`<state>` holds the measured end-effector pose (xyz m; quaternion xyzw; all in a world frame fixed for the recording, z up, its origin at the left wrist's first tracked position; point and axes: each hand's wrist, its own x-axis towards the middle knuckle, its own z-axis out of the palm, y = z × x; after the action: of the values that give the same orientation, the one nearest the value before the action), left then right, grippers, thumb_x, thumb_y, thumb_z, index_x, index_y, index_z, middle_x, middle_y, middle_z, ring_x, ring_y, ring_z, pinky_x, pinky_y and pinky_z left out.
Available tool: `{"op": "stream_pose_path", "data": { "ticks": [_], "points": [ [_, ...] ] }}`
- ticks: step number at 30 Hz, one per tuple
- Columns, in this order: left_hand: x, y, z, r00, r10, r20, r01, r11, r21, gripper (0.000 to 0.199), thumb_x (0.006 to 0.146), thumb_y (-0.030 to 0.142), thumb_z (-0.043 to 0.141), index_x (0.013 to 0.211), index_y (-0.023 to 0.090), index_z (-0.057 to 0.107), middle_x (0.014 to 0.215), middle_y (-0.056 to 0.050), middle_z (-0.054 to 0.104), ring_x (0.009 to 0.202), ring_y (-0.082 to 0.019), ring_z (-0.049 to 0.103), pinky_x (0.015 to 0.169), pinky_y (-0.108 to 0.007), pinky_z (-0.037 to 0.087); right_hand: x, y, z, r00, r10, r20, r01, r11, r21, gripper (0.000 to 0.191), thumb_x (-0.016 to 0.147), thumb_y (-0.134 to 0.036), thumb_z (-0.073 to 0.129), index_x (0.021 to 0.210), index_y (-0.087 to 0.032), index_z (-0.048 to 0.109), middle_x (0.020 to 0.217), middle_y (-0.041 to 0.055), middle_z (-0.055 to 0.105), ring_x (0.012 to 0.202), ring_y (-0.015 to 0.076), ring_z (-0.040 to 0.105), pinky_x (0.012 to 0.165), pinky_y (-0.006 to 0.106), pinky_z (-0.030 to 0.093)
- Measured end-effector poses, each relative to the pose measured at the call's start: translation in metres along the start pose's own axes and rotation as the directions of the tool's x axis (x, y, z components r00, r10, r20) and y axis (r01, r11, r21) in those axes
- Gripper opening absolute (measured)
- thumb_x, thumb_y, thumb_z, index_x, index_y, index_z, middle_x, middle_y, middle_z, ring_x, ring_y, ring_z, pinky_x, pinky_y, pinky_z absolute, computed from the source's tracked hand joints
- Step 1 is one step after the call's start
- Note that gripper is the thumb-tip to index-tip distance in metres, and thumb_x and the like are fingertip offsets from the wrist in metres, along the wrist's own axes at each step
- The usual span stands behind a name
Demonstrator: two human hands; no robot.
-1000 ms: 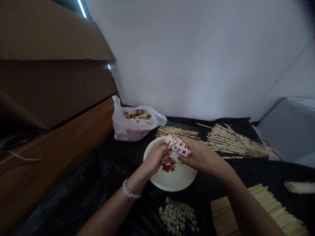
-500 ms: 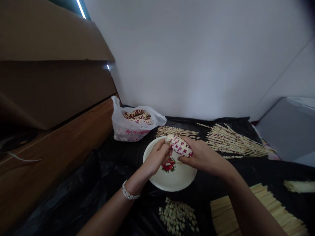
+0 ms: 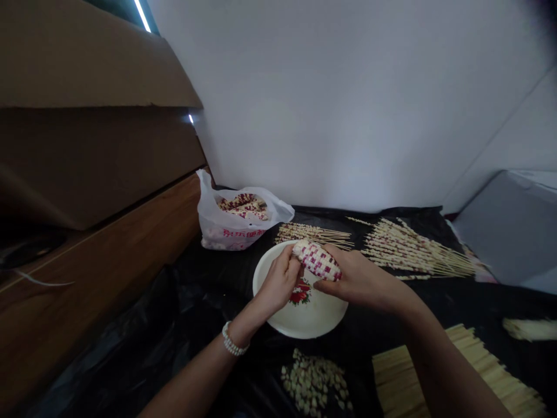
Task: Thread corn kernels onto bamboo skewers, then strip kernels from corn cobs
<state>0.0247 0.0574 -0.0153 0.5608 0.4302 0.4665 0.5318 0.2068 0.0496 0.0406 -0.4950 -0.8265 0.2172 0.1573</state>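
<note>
A corn cob point(image 3: 317, 260) with white and purple kernels is held above a white basin point(image 3: 304, 325) that has a red flower printed inside. My right hand point(image 3: 354, 276) wraps round the cob's right end, thumb below it. At the cob's left end is my left hand point(image 3: 281, 278), its fingers closed against the tip; a beaded bracelet circles that wrist. Whatever lies between the left fingertips is too small to make out.
Behind the basin stands a white plastic bag point(image 3: 230, 229) of cobs. Skewered kernels point(image 3: 400, 249) lie back right, more skewers point(image 3: 315, 234) behind the basin. Loose kernels point(image 3: 313, 380) are in front, bare sticks point(image 3: 400, 377) front right. Cardboard boxes point(image 3: 96, 162) rise at left.
My left hand has shifted slightly, its fingers now more upright and pressed together at the cob's tip. The cob and my right hand have barely moved.
</note>
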Motion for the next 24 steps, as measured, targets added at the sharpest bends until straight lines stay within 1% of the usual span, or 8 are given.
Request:
{"op": "stream_pose_path", "data": {
  "ticks": [2, 5, 7, 10, 13, 17, 21, 24],
  "points": [
    [0.0013, -0.0001, -0.0002, 0.999, -0.035, 0.01, 0.036, 0.998, -0.05, 0.016, 0.082, 0.025, 0.045, 0.095, 0.018, 0.052, 0.061, 0.006, 0.044, 0.046, -0.007, 0.034, 0.043, -0.019, 0.025, -0.001, -0.0014, -0.0027, 1.0, 0.0, 0.0, 0.0, 1.0, 0.007, 0.031, 0.075, -0.038, 0.063, 0.098, -0.02, 0.054, 0.088, 0.0059, 0.067, 0.074, 0.0215, 0.06, 0.064, 0.032, 0.038],
    [0.0025, 0.0029, -0.0018, 0.993, -0.089, 0.081, 0.1, 0.984, -0.15, 0.016, 0.082, 0.026, 0.047, 0.096, 0.019, 0.051, 0.062, 0.005, 0.048, 0.041, -0.005, 0.029, 0.04, -0.019, 0.018, -0.0027, -0.0033, -0.0077, 1.0, -0.011, 0.01, 0.011, 1.0, 0.028, 0.029, 0.076, -0.035, 0.063, 0.099, -0.02, 0.055, 0.093, 0.0062, 0.067, 0.076, 0.0208, 0.06, 0.065, 0.031, 0.04],
    [0.0022, 0.0052, -0.0027, 0.992, -0.081, 0.097, 0.097, 0.98, -0.174, 0.018, 0.083, 0.031, 0.051, 0.095, 0.019, 0.052, 0.066, 0.004, 0.05, 0.042, -0.005, 0.031, 0.041, -0.019, 0.019, -0.0029, -0.0035, -0.0091, 1.0, -0.021, 0.009, 0.021, 0.999, 0.032, 0.029, 0.076, -0.034, 0.063, 0.099, -0.02, 0.055, 0.095, 0.0064, 0.068, 0.076, 0.0205, 0.06, 0.065, 0.031, 0.04],
    [0.001, 0.0072, -0.0022, 0.995, -0.072, 0.062, 0.08, 0.985, -0.153, 0.022, 0.083, 0.034, 0.054, 0.098, 0.018, 0.054, 0.067, 0.004, 0.049, 0.046, -0.005, 0.034, 0.043, -0.019, 0.022, -0.0017, -0.0014, -0.0065, 1.0, -0.017, 0.004, 0.017, 1.0, 0.007, 0.032, 0.075, -0.035, 0.063, 0.101, -0.02, 0.055, 0.093, 0.007, 0.068, 0.077, 0.0222, 0.061, 0.065, 0.032, 0.04],
    [0.0007, 0.0078, -0.0007, 0.992, -0.107, 0.063, 0.115, 0.983, -0.14, 0.023, 0.079, 0.026, 0.052, 0.101, 0.018, 0.052, 0.062, 0.006, 0.046, 0.043, -0.005, 0.032, 0.041, -0.019, 0.02, 0.0, 0.0013, -0.0023, 1.0, -0.026, 0.005, 0.026, 0.999, -0.028, 0.035, 0.074, -0.037, 0.064, 0.104, -0.019, 0.055, 0.091, 0.0075, 0.069, 0.077, 0.0234, 0.062, 0.064, 0.032, 0.038],
    [0.0016, 0.0081, -0.002, 0.986, -0.136, 0.099, 0.154, 0.968, -0.199, 0.03, 0.066, 0.016, 0.05, 0.097, 0.018, 0.05, 0.057, 0.008, 0.042, 0.039, -0.004, 0.024, 0.039, -0.019, 0.015, 0.0002, 0.002, -0.0012, 1.0, -0.017, 0.01, 0.018, 1.0, -0.019, 0.035, 0.075, -0.037, 0.063, 0.103, -0.019, 0.055, 0.089, 0.007, 0.069, 0.073, 0.0222, 0.061, 0.062, 0.032, 0.038],
    [0.0006, 0.0088, -0.0059, 0.985, -0.1, 0.139, 0.129, 0.967, -0.221, 0.017, 0.077, 0.027, 0.052, 0.092, 0.018, 0.051, 0.065, 0.004, 0.048, 0.041, -0.004, 0.027, 0.04, -0.02, 0.015, -0.0004, 0.0022, -0.0023, 0.999, -0.038, -0.008, 0.037, 0.999, -0.022, 0.034, 0.075, -0.036, 0.062, 0.104, -0.02, 0.054, 0.093, 0.0085, 0.07, 0.079, 0.0246, 0.063, 0.065, 0.033, 0.04],
    [-0.0009, 0.0089, -0.0061, 0.989, -0.102, 0.108, 0.119, 0.979, -0.165, 0.022, 0.084, 0.036, 0.054, 0.096, 0.018, 0.053, 0.068, 0.004, 0.05, 0.045, -0.004, 0.032, 0.042, -0.02, 0.02, -0.0006, 0.0033, -0.0004, 0.999, -0.049, -0.022, 0.048, 0.998, -0.05, 0.034, 0.075, -0.035, 0.062, 0.105, -0.02, 0.055, 0.091, 0.0087, 0.07, 0.077, 0.0245, 0.063, 0.063, 0.033, 0.039]
  ]
}}
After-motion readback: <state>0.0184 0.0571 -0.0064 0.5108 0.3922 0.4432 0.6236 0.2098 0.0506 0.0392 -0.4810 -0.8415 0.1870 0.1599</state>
